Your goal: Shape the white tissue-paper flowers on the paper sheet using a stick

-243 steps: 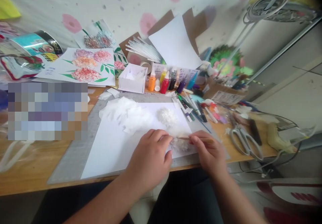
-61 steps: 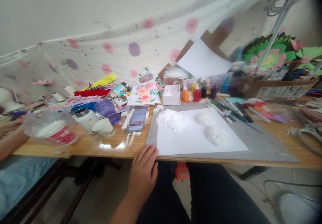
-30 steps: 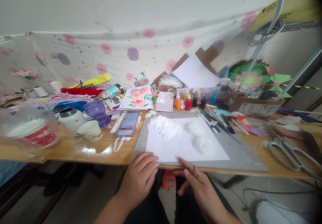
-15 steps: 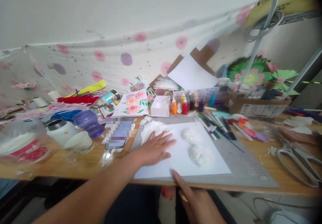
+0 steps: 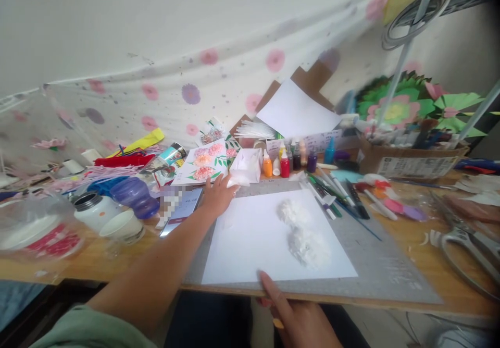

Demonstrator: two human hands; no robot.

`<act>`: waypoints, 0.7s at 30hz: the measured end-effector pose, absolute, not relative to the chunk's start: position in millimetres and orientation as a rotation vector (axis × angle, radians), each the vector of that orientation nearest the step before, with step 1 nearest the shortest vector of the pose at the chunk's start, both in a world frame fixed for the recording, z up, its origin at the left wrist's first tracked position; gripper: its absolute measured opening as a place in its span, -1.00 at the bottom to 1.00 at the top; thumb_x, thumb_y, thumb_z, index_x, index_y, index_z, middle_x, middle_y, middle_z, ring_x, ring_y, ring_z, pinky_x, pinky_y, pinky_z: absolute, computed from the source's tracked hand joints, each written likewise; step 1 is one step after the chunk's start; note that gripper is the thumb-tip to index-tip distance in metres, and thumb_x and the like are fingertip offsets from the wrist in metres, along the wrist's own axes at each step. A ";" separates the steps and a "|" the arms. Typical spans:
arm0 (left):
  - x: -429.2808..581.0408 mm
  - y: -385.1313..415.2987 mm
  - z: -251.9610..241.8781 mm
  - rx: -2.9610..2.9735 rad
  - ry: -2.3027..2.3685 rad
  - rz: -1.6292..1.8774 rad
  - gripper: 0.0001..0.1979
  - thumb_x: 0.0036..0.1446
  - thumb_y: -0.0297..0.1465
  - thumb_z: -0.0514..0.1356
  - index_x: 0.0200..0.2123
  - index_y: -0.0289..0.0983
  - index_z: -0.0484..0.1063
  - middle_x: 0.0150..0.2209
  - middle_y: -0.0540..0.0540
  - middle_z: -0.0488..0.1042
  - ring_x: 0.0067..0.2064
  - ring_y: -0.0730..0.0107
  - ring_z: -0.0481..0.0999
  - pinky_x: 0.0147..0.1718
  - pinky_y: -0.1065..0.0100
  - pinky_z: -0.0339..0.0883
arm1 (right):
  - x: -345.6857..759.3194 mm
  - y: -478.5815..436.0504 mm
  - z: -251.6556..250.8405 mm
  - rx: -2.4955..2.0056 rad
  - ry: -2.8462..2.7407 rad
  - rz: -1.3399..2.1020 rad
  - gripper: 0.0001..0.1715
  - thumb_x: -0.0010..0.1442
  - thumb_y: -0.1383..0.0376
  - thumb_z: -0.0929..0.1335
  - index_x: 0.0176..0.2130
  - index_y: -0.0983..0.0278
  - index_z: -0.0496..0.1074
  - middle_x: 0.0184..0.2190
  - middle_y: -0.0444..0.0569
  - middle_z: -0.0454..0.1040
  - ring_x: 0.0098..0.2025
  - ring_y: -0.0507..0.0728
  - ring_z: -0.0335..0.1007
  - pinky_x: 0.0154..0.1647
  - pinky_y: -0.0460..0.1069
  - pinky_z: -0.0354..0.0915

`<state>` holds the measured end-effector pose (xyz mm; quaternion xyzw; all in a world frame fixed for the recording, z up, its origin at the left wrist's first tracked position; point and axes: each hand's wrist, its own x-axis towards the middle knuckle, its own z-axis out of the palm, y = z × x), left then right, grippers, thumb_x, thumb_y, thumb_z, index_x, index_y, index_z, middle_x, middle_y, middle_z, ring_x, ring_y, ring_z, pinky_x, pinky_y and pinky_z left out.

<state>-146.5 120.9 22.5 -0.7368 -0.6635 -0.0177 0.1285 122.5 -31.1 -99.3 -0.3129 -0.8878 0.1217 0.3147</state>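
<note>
A white sheet of paper lies on a grey mat. Two clumps of white fluff rest on the sheet's right half. My left hand reaches to the far left corner of the mat, its fingers closed on a wad of white fluff in front of a small white box. At the near edge of the sheet, one finger of my right hand is stretched onto the paper. Its other fingers are curled below the table edge, where a small yellow bit shows; what they hold is hidden.
Paint bottles stand behind the sheet, with pens to their right. Scissors lie at the right. A phone, a paper cup, a white jar and a tub are on the left.
My left hand has moved from flat on the paper to the back left, towards the small box, and the white fluff there has gone with it. My right hand has barely moved.
</note>
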 end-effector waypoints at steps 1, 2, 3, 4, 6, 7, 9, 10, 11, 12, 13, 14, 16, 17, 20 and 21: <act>-146.4 120.1 24.8 -2.145 -1.915 -0.077 -0.69 0.22 -0.41 0.12 0.03 -0.12 0.44 0.27 -0.15 0.19 0.31 -0.11 0.03 0.18 -0.33 -0.24 | 123.2 -31.0 -97.3 -0.800 -2.358 0.332 0.14 0.00 0.55 0.29 0.39 0.17 -0.32 -0.30 0.03 0.61 -0.31 0.25 0.57 -0.25 0.07 0.48; -145.7 118.6 27.6 -2.144 -1.902 -0.111 -0.69 0.23 -0.40 0.12 0.02 -0.10 0.44 0.25 -0.13 0.22 0.29 -0.07 0.07 0.19 -0.30 -0.20 | 124.0 -31.0 -95.2 -0.772 -2.383 0.348 0.17 -0.02 0.57 0.27 0.39 0.19 -0.36 -0.28 0.03 0.61 -0.30 0.24 0.57 -0.22 0.08 0.48; -144.3 116.2 31.0 -2.135 -1.893 -0.153 -0.70 0.23 -0.40 0.11 0.02 -0.10 0.44 0.23 -0.12 0.24 0.27 -0.04 0.12 0.19 -0.26 -0.14 | 125.0 -31.1 -93.2 -0.750 -2.400 0.366 0.20 -0.05 0.59 0.26 0.39 0.20 -0.40 -0.26 0.02 0.61 -0.28 0.24 0.57 -0.19 0.08 0.47; -142.3 112.3 34.5 -2.116 -1.892 -0.201 -0.70 0.24 -0.41 0.09 0.02 -0.12 0.44 0.20 -0.15 0.27 0.24 -0.02 0.16 0.17 -0.22 -0.06 | 125.9 -31.3 -91.5 -0.741 -2.394 0.395 0.23 -0.09 0.61 0.25 0.39 0.20 -0.41 -0.24 0.01 0.61 -0.26 0.23 0.57 -0.18 0.07 0.47; -136.0 98.1 40.1 -2.076 -1.896 -0.298 -0.67 0.26 -0.46 -0.01 0.00 -0.21 0.44 0.09 -0.25 0.36 0.15 0.00 0.27 0.11 -0.12 0.11 | 127.8 -32.5 -90.1 -0.730 -2.370 0.460 0.21 -0.09 0.61 0.25 0.39 0.20 -0.35 -0.20 0.00 0.60 -0.24 0.22 0.57 -0.18 0.04 0.47; -131.9 86.8 41.1 -2.078 -1.891 -0.336 -0.66 0.26 -0.49 -0.05 -0.02 -0.26 0.45 0.01 -0.28 0.40 0.09 0.02 0.33 0.06 -0.06 0.19 | 128.6 -33.5 -90.2 -0.738 -2.349 0.494 0.15 -0.06 0.59 0.26 0.39 0.20 -0.27 -0.18 0.01 0.60 -0.23 0.21 0.57 -0.19 0.02 0.47; -122.7 55.7 38.0 -2.180 -1.835 -0.369 -0.65 0.27 -0.50 -0.10 -0.09 -0.29 0.47 -0.10 -0.24 0.46 0.00 0.15 0.41 0.01 0.08 0.29 | 130.4 -36.1 -91.1 -0.757 -2.291 0.580 -0.05 0.07 0.51 0.27 0.37 0.20 -0.07 -0.16 0.04 0.59 -0.26 0.18 0.57 -0.19 -0.04 0.47; -118.1 36.9 33.9 -2.291 -1.778 -0.354 -0.67 0.28 -0.47 -0.07 -0.13 -0.26 0.48 -0.12 -0.17 0.49 -0.03 0.24 0.44 -0.01 0.20 0.33 | 131.6 -37.7 -91.2 -0.767 -2.247 0.632 -0.17 0.13 0.45 0.27 0.34 0.19 0.03 -0.16 0.04 0.59 -0.27 0.16 0.57 -0.19 -0.06 0.46; -114.1 17.2 28.6 -2.399 -1.715 -0.331 -0.69 0.27 -0.46 -0.05 -0.14 -0.23 0.49 -0.11 -0.12 0.51 -0.03 0.32 0.45 -0.01 0.30 0.35 | 133.0 -39.6 -90.8 -0.777 -2.194 0.683 -0.27 0.19 0.40 0.26 0.32 0.18 0.11 -0.15 0.04 0.59 -0.28 0.14 0.57 -0.18 -0.07 0.46; -110.9 -2.3 22.9 -2.489 -1.658 -0.306 -0.69 0.27 -0.46 -0.04 -0.11 -0.20 0.48 -0.06 -0.07 0.51 0.00 0.38 0.45 0.01 0.36 0.35 | 134.6 -41.5 -89.7 -0.784 -2.140 0.739 -0.36 0.24 0.35 0.24 0.29 0.17 0.17 -0.14 0.03 0.58 -0.30 0.12 0.57 -0.18 -0.08 0.46; -108.8 -20.2 17.5 -2.567 -1.609 -0.270 -0.69 0.26 -0.41 0.00 -0.03 -0.17 0.45 0.03 -0.04 0.48 0.06 0.38 0.43 0.06 0.37 0.33 | 136.5 -43.5 -87.8 -0.783 -2.097 0.807 -0.43 0.28 0.32 0.21 0.27 0.15 0.22 -0.11 0.01 0.57 -0.32 0.09 0.57 -0.20 -0.10 0.46; -107.7 -35.6 13.1 -2.605 -1.587 -0.246 -0.67 0.27 -0.37 0.02 0.06 -0.18 0.40 0.12 -0.04 0.42 0.15 0.33 0.37 0.12 0.31 0.28 | 138.4 -45.6 -85.2 -0.783 -2.061 0.887 -0.48 0.31 0.29 0.19 0.24 0.13 0.27 -0.09 0.00 0.56 -0.35 0.07 0.56 -0.22 -0.11 0.46; -108.8 -55.8 9.2 -2.684 -1.630 -0.110 -0.51 0.30 -0.23 0.00 0.26 -0.20 0.15 0.29 -0.09 0.18 0.30 0.21 0.16 0.23 0.15 0.13 | 141.5 -49.4 -79.1 -0.792 -1.994 1.073 -0.54 0.35 0.23 0.16 0.19 0.11 0.33 -0.03 -0.02 0.53 -0.39 0.03 0.54 -0.27 -0.13 0.46; -110.8 -60.0 9.9 -2.715 -1.681 -0.017 -0.42 0.31 -0.14 -0.03 0.32 -0.21 0.02 0.34 -0.11 0.04 0.35 0.17 0.03 0.27 0.08 0.03 | 142.1 -51.2 -76.0 -0.808 -1.949 1.169 -0.55 0.36 0.20 0.16 0.17 0.11 0.36 -0.02 -0.01 0.53 -0.42 0.02 0.53 -0.30 -0.13 0.46; -120.7 -52.1 17.5 -2.759 -1.842 0.219 -0.24 0.26 0.05 -0.13 0.37 -0.23 -0.21 0.39 -0.13 -0.26 0.40 0.15 -0.23 0.32 0.03 -0.22 | 139.5 -55.5 -68.1 -0.906 -1.744 1.355 -0.48 0.34 0.03 0.16 0.15 0.14 0.37 -0.08 0.04 0.54 -0.51 0.02 0.48 -0.37 -0.08 0.46; -124.6 -44.9 20.3 -2.755 -1.873 0.238 -0.23 0.26 0.06 -0.16 0.37 -0.25 -0.23 0.39 -0.14 -0.29 0.40 0.16 -0.27 0.33 0.03 -0.25 | 137.4 -56.8 -66.0 -0.930 -1.681 1.392 -0.42 0.32 -0.03 0.16 0.16 0.16 0.36 -0.10 0.06 0.54 -0.55 0.01 0.46 -0.41 -0.06 0.46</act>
